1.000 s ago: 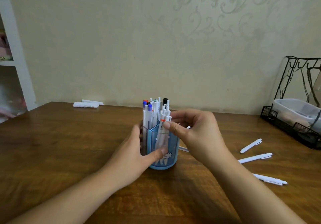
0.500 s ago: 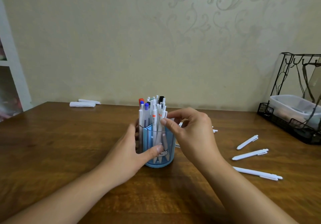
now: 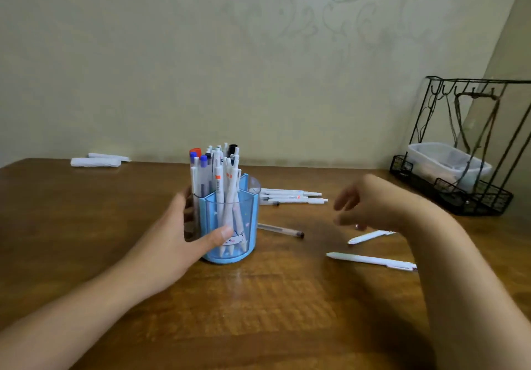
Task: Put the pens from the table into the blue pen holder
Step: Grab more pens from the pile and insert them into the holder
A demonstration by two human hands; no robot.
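Our left hand gripped the blue pen holder, which stood mid-worktop, full of pens. Our right hand hovered empty, fingers loosely spread, over loose pens.

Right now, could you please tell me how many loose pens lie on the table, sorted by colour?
White pens: 5 (three behind the blue pen holder, two near the right hand)
Clear pens: 2 (one is partly hidden behind the holder)
Total: 7 in view; others may be hidden.
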